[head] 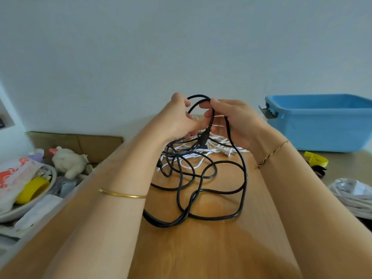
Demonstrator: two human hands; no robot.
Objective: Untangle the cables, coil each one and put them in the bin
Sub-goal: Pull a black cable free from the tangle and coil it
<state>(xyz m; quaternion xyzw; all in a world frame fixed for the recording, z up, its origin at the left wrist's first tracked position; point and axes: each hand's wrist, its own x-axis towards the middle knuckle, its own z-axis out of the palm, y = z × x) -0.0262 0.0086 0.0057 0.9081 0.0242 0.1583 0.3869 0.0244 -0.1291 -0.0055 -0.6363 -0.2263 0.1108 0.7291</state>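
Observation:
A long black cable point(201, 190) lies in loose tangled loops on the wooden table point(211, 248). Both hands hold it up above the far part of the tangle. My left hand point(177, 119) grips black strands from the left. My right hand point(233, 119) pinches a raised loop of the same cable at its top, and the black plug end hangs between the two hands. A thin white cable point(219, 149) with a white plug lies tangled under the black one. The blue plastic bin point(322, 125) stands at the far right of the table, apart from both hands.
Yellow tape point(315, 159) and a pale bundle in a clear bag point(354, 195) lie at the right edge. Left of the table are a cardboard box point(80, 142), a plush toy point(68, 161), a bowl with a yellow roll point(32, 190) and papers.

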